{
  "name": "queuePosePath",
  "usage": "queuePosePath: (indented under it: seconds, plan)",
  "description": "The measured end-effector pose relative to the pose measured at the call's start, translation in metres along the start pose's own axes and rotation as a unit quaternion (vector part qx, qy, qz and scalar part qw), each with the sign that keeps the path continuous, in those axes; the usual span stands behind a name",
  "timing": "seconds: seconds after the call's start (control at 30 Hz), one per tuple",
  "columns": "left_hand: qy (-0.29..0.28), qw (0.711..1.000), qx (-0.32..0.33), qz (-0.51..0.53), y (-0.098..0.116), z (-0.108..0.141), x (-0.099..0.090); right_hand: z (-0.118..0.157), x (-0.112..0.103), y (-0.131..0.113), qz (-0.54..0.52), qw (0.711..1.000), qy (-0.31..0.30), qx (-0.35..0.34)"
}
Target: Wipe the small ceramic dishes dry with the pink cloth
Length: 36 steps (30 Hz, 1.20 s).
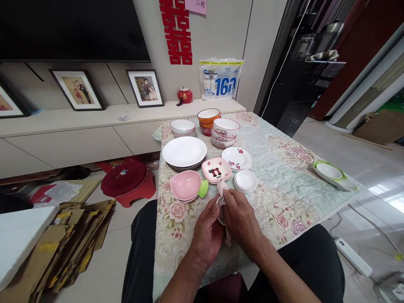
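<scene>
Over the near part of the table, my left hand (207, 231) is wrapped round the left side of a small white dish (221, 216). My right hand (241, 216) grips a pale pink cloth (222, 186) against that dish. Most of the dish is hidden by the fingers. Just beyond my hands are a square pink cat plate (216, 169) and a stack of small white dishes (246, 181). Pink bowls with a green leaf-shaped handle (186, 185) sit to the left.
Farther back stand large white plates (184, 151), flowered plates (236, 158), white bowls (226, 127) and orange bowls (208, 115). A green-edged dish (334, 174) lies at the table's right edge. Flattened cardboard (63, 248) and a red stool (126, 181) are on the left.
</scene>
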<state>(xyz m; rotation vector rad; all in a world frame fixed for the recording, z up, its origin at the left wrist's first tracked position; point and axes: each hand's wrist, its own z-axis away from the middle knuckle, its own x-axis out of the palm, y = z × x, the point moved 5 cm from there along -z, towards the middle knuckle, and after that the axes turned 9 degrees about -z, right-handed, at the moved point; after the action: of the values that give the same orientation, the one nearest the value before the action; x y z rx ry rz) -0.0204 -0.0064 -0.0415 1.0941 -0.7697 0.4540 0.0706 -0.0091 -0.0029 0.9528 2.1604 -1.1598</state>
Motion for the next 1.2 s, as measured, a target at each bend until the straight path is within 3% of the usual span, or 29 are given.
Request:
queuePosePath:
  seconds: [0.13, 0.27, 0.33, 0.5, 0.63, 0.77, 0.9, 1.03, 1.1, 1.2]
  plan:
    - [0.008, 0.999, 0.010, -0.040, 0.003, 0.006, 0.003, 0.000, -0.009, 0.010, -0.040, 0.996, -0.023, 0.079]
    - [-0.044, 0.996, 0.018, -0.082, 0.006, 0.012, 0.012, 0.000, -0.021, 0.016, -0.076, 0.995, 0.019, 0.058]
    - [-0.045, 0.986, 0.048, -0.151, 0.009, 0.012, 0.013, 0.000, -0.026, 0.017, -0.067, 0.996, 0.050, 0.027]
    - [0.032, 0.905, 0.180, -0.383, 0.019, 0.011, 0.006, 0.005, -0.035, 0.009, 0.027, 0.992, 0.089, -0.086]
    - [0.077, 0.841, 0.208, -0.493, 0.021, 0.009, 0.002, 0.008, -0.033, -0.002, 0.049, 0.984, 0.073, -0.155]
    - [0.084, 0.818, 0.225, -0.523, 0.022, 0.009, 0.003, 0.007, -0.025, 0.002, 0.001, 0.995, 0.042, -0.091]
    - [0.105, 0.829, 0.243, -0.493, 0.024, 0.012, 0.004, 0.008, -0.020, 0.012, -0.084, 0.996, 0.022, 0.030]
    - [0.114, 0.843, 0.280, -0.444, 0.026, 0.017, 0.007, 0.009, -0.014, 0.019, -0.179, 0.973, -0.030, 0.144]
    - [0.096, 0.836, 0.289, -0.457, 0.026, 0.018, 0.010, 0.009, -0.013, 0.020, -0.203, 0.966, -0.037, 0.158]
    - [0.058, 0.792, 0.297, -0.530, 0.023, 0.018, 0.014, 0.009, -0.021, 0.018, -0.134, 0.988, 0.022, 0.077]
